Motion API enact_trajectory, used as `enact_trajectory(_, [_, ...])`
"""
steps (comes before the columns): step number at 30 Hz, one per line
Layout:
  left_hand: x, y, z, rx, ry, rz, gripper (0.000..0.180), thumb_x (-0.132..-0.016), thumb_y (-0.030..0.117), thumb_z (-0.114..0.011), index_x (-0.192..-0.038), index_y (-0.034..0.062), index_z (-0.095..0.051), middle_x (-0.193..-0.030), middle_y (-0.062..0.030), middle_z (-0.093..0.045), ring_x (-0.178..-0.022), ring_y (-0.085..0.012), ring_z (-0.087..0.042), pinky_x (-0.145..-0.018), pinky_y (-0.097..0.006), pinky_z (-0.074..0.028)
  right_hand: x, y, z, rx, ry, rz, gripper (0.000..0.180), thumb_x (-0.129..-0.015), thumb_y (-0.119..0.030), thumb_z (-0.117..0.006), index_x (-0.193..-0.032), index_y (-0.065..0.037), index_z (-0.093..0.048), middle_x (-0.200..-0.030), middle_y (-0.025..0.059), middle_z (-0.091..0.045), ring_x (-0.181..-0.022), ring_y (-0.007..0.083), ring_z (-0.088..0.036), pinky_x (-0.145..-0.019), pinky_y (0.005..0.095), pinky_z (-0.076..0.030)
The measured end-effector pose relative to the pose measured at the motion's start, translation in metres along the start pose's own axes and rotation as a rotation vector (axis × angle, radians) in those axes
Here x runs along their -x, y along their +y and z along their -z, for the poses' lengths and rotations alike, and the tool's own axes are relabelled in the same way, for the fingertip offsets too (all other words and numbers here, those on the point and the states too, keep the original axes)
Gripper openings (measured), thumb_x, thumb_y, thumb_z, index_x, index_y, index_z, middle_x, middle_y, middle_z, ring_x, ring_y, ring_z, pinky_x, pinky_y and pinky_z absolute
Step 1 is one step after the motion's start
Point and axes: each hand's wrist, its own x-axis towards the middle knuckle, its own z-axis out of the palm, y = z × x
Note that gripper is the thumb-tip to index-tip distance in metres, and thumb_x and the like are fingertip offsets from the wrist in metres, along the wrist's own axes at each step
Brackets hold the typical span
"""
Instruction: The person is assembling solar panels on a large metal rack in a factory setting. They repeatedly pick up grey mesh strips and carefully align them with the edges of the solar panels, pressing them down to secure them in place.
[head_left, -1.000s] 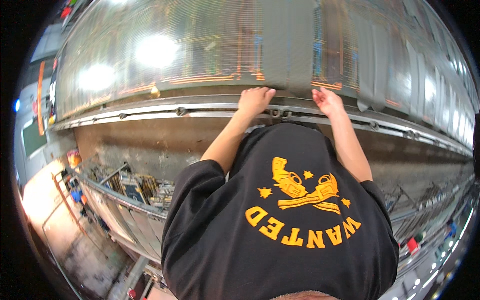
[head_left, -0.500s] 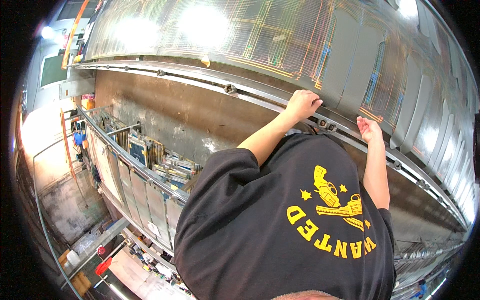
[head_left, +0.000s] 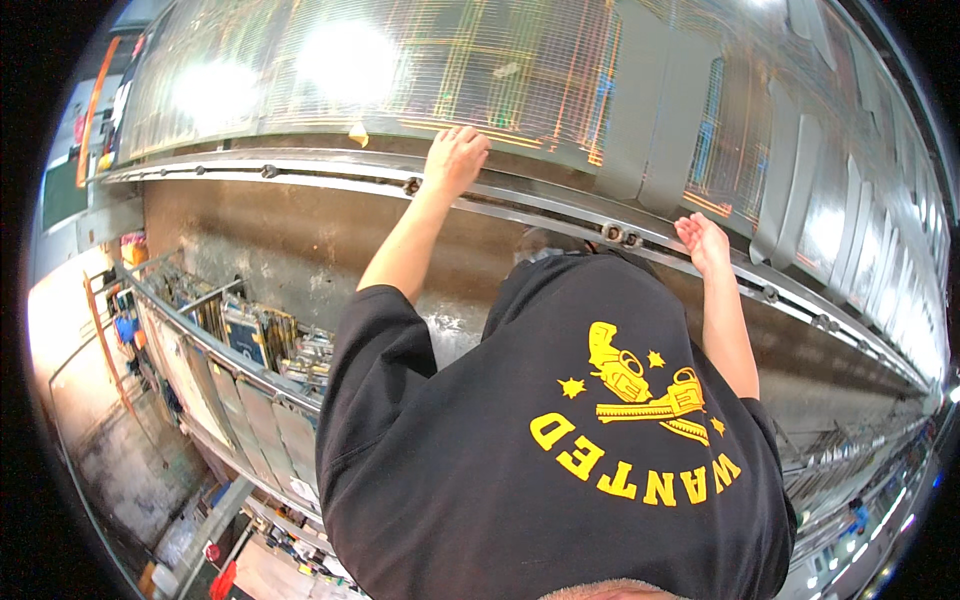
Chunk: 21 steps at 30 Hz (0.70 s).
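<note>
One wide frame of fine stretched threads [head_left: 450, 60] fills the upper view, shining under two bright glares, with grey upright bars across its right part. Below it a long metal rail [head_left: 300, 172] with bolts runs from left to right, sloping down toward the right. A black shirt with a yellow print [head_left: 560, 440] covers the lower middle. At lower left a rack of flat parts [head_left: 240, 330] stands along a railing. The left hand [head_left: 455, 158] rests on the rail's upper edge, fingers curled loosely over it. The right hand [head_left: 703, 240] lies open against the rail, farther right.
</note>
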Motion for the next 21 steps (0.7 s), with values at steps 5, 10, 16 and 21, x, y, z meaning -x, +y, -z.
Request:
enact_trajectory(5, [-0.024, 0.003, 0.004, -0.072, -0.051, -0.222, 0.016, -0.087, 0.016, -0.074, -0.102, 0.0147, -0.066, -0.104, -0.0026, -0.064, -0.108, -0.0235, -0.064, -0.097, -0.041, -0.049, 0.011, -0.001, -0.011, 0.082, 0.082, 0.054, 0.020, -0.106, -0.016, -0.059, -0.109, 0.005, -0.061, -0.098, 0.0187, -0.073, -0.085, 0.0292, -0.076, -0.069, 0.0328, -0.066])
enact_trajectory(10, [-0.026, -0.007, -0.017, -0.174, -0.084, -0.340, 0.010, -0.088, 0.018, -0.070, -0.095, 0.0144, -0.064, -0.101, -0.0026, -0.064, -0.108, -0.0226, -0.067, -0.091, -0.039, -0.053, 0.007, 0.008, 0.002, 0.034, 0.053, 0.099, 0.019, -0.104, -0.016, -0.062, -0.110, 0.002, -0.062, -0.098, 0.0174, -0.073, -0.085, 0.0283, -0.076, -0.071, 0.0332, -0.066])
enact_trajectory(16, [-0.020, -0.021, -0.018, -0.078, -0.029, -0.460, 0.006, -0.089, 0.017, -0.067, -0.086, 0.0143, -0.064, -0.095, -0.0024, -0.064, -0.102, -0.0220, -0.068, -0.086, -0.037, -0.056, 0.009, 0.014, 0.001, 0.035, 0.055, 0.171, 0.019, -0.106, -0.018, -0.061, -0.109, 0.000, -0.061, -0.097, 0.0154, -0.073, -0.085, 0.0260, -0.076, -0.068, 0.0313, -0.065])
enact_trajectory(21, [-0.022, -0.021, -0.021, -0.160, -0.056, -0.457, 0.010, -0.088, 0.021, -0.070, -0.085, 0.0137, -0.064, -0.092, -0.0032, -0.064, -0.097, -0.0224, -0.067, -0.083, -0.039, -0.055, 0.013, 0.012, -0.006, 0.073, 0.099, 0.178, 0.020, -0.106, -0.019, -0.061, -0.108, 0.000, -0.061, -0.096, 0.0146, -0.073, -0.084, 0.0249, -0.076, -0.067, 0.0305, -0.065])
